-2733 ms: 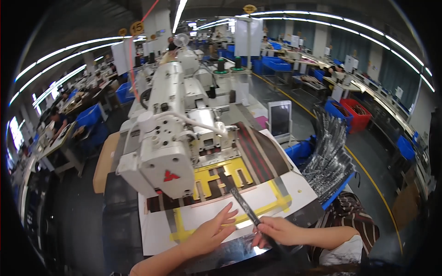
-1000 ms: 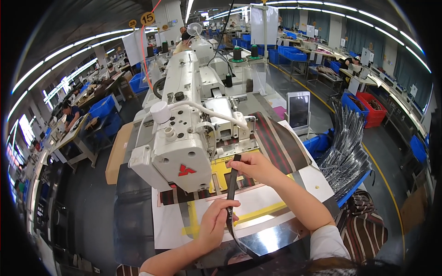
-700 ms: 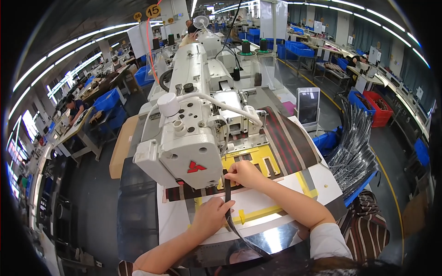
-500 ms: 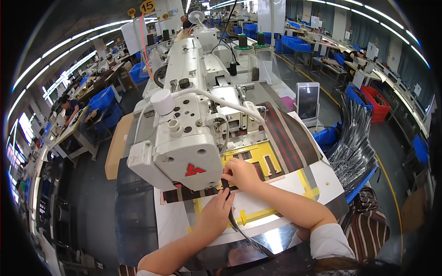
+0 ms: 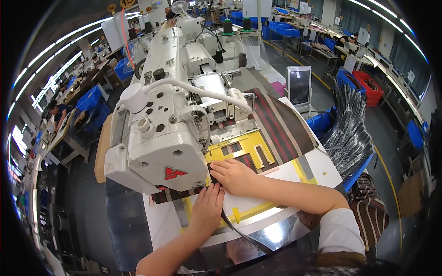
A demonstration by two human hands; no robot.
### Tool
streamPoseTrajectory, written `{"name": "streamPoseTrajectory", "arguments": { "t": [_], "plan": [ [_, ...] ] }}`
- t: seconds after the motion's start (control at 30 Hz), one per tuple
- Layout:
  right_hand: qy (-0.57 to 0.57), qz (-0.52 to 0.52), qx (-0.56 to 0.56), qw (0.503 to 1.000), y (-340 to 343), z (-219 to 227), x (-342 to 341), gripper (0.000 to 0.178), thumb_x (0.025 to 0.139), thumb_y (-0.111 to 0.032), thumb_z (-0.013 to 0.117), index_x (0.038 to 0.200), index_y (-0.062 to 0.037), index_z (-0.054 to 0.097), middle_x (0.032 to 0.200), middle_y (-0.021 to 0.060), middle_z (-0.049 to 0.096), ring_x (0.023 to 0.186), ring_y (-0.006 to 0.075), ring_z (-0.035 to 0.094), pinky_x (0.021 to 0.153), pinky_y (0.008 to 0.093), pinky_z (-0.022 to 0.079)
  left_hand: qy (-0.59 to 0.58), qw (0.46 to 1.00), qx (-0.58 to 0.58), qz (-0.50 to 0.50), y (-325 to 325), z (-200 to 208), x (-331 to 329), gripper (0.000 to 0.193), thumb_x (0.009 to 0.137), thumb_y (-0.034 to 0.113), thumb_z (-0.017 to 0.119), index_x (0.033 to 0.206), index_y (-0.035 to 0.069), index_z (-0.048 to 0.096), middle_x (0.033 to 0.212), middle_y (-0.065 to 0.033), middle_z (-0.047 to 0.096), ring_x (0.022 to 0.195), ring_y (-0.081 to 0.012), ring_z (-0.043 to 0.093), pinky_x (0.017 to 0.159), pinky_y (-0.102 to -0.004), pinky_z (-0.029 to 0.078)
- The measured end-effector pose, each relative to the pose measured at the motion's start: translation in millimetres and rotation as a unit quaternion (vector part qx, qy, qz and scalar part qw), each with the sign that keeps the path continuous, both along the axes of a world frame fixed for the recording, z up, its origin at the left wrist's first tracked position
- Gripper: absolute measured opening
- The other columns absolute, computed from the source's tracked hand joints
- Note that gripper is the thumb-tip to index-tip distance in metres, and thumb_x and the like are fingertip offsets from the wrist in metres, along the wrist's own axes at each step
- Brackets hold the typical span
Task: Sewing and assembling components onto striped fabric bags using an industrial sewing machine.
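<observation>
In front of a large white sewing machine [image 5: 168, 138], both hands press down on a dark narrow strap [image 5: 248, 238], whose tail trails toward me. My right hand [image 5: 235, 178] lies over the strap's far end beside the yellow clamp plate [image 5: 244, 149], fingers extended and flat. Just nearer, my left hand [image 5: 208, 209] rests with its fingers stretched forward, their tips touching the strap beside the machine head. Striped brown and red fabric [image 5: 276, 124] lies beneath the plate. The machine head and my fingers hide the strap's end.
Yellow tape [image 5: 255, 215] marks the white work sheet. A small screen [image 5: 298, 87] stands beyond the fabric. To the right are a bundle of plastic-wrapped dark strips [image 5: 347, 129], a red bin [image 5: 368, 87] and hanging striped cloth [image 5: 370, 209]. Thread cones [image 5: 228, 27] stand behind.
My right hand has gone from a pinch at the strap to lying flatter over it. My left fingers have straightened forward along the strap. The whole view has shifted slightly.
</observation>
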State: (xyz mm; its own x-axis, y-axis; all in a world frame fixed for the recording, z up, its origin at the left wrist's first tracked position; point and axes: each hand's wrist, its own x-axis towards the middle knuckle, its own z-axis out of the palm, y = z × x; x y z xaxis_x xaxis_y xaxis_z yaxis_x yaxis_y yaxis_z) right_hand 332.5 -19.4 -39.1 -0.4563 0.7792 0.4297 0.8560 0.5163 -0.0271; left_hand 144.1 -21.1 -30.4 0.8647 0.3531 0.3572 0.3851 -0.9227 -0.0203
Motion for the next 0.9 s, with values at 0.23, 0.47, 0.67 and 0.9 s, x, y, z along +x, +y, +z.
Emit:
{"name": "streamPoseTrajectory", "arguments": {
  "t": [0.23, 0.47, 0.67, 0.9],
  "plan": [
    [-0.120, 0.056, 0.015, 0.991, -11.4, 5.6, 2.2, 0.034, 0.076, -0.016, 0.052, 0.102, 0.0052, 0.058, 0.113, 0.0170, 0.057, 0.106, 0.0255, 0.053, 0.095, 0.0337, 0.037, 0.014, 1.000, 0.009, -0.001, 2.4, 1.6, 5.8, 0.037, 0.078, 0.010, 0.047, 0.111, -0.004, 0.053, 0.113, -0.0172, 0.054, 0.114, -0.0293, 0.050, 0.101, -0.0369, 0.035],
    [-0.131, 0.040, -0.057, 0.989, 7.7, 17.9, -2.5, 0.031, 0.075, -0.015, 0.053, 0.099, 0.0033, 0.059, 0.108, 0.0144, 0.059, 0.105, 0.0235, 0.052, 0.095, 0.0330, 0.036, -0.003, 1.000, 0.006, 0.015, -1.4, 0.5, 4.5, 0.037, 0.079, 0.010, 0.046, 0.113, -0.004, 0.051, 0.116, -0.0168, 0.053, 0.114, -0.0292, 0.049, 0.101, -0.0364, 0.035],
    [-0.086, 0.087, 0.035, 0.992, -0.6, 4.0, 9.1, 0.023, 0.075, -0.016, 0.054, 0.093, -0.0016, 0.061, 0.102, 0.0095, 0.060, 0.102, 0.0202, 0.053, 0.096, 0.0344, 0.035, -0.013, 0.999, 0.020, 0.025, 0.7, -7.5, 2.5, 0.036, 0.078, 0.009, 0.046, 0.111, -0.004, 0.051, 0.115, -0.0169, 0.054, 0.112, -0.0286, 0.050, 0.101, -0.0365, 0.035],
    [-0.086, 0.102, 0.028, 0.991, -0.7, 9.7, 14.1, 0.027, 0.076, -0.018, 0.055, 0.098, -0.0030, 0.062, 0.111, 0.0089, 0.060, 0.106, 0.0190, 0.054, 0.101, 0.0386, 0.035, -0.016, 1.000, 0.016, 0.017, -3.0, 3.9, 8.2, 0.034, 0.074, 0.007, 0.049, 0.105, -0.006, 0.053, 0.109, -0.0179, 0.056, 0.098, -0.0285, 0.053, 0.092, -0.0374, 0.042]
  ]
}}
